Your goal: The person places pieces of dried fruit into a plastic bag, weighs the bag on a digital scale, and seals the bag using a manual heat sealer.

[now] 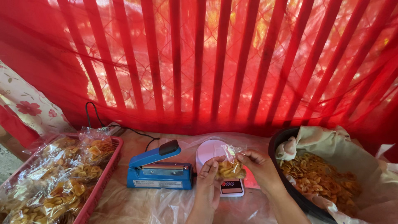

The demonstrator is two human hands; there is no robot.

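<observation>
Both hands hold one small clear bag of chips (230,167) low in the middle of the frame, over the white scale (213,154); the left hand (208,182) and the right hand (258,165) pinch its sides. The red tray (105,176) at lower left already has many filled bags. The lined bowl (290,137) at lower right still has lots of loose chips, and the blue sealer (159,170) sits open.
</observation>
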